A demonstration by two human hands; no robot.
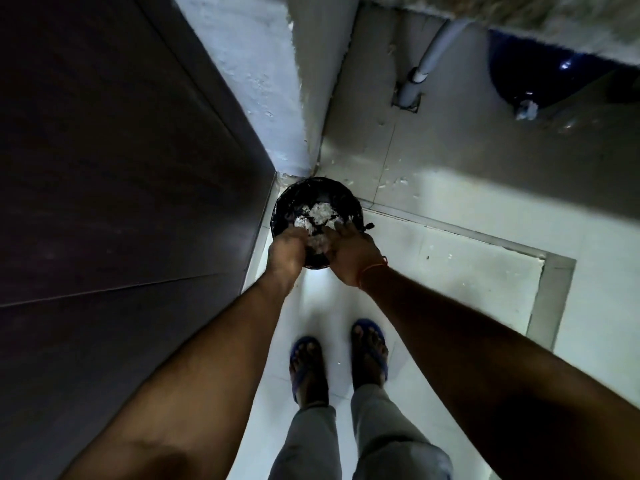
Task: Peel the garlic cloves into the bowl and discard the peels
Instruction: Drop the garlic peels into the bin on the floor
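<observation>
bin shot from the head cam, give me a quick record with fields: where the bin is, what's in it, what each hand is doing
bin: black bin, on the floor in the wall corner
contents: white papery peels
left hand: left hand over the near rim, fingers curled downward; grip unclear
right hand: right hand over the near rim, fingers reaching toward the peels
feet: blue sandals, just behind the bin
</observation>
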